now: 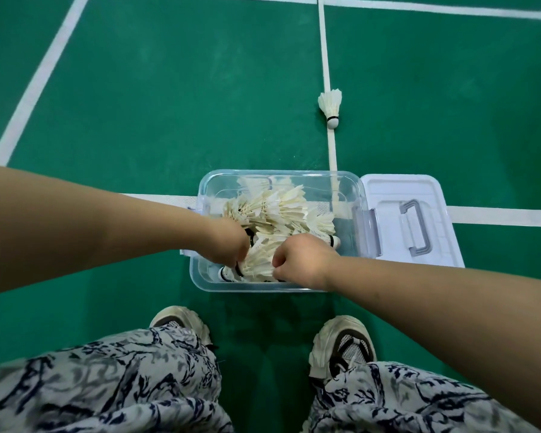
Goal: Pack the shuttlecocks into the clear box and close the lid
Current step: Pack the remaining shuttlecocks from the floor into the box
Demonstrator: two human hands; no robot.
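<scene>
Clear box sits on the green court floor, its lid lying flat against its right side, and the shuttlecocks are heaped inside (feathers pointing every which way). My right hand pinches the nearest feathers with curled fingers, while my left hand is sunk in the heap, fingers hidden, so I cannot tell their grip. I should nest cork into skirt, pressing lightly to spare the feathers, then fetch the stray shuttlecock from the white line.
</scene>
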